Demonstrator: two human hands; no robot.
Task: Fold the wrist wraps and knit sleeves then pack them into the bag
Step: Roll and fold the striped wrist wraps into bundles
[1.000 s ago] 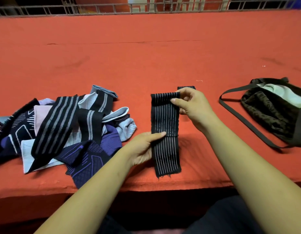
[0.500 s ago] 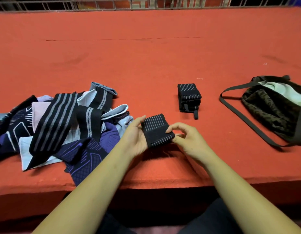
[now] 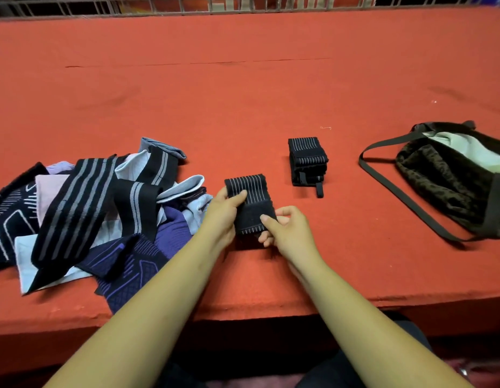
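Note:
A black wrist wrap with thin grey stripes [image 3: 250,203] is folded into a short block in front of me. My left hand [image 3: 222,212] grips its left side, thumb on top. My right hand [image 3: 288,229] pinches its near right corner. A second folded black wrap [image 3: 306,161] lies on the table just beyond, a small strap tab sticking out toward me. A pile of unfolded striped wraps and purple, pale blue and pink knit sleeves [image 3: 97,214] lies at the left. The dark patterned bag [image 3: 450,175] with a pale lining lies open at the right.
The red cloth-covered table [image 3: 243,93] stretches far back to a metal rail [image 3: 243,7]. The bag's long dark strap [image 3: 389,186] loops out across the table toward the left. The table's front edge runs just under my forearms.
The long wrap was laid out flat; it has been folded down into a short block, now held by both hands close to the front edge. The other folded wrap came into view behind it.

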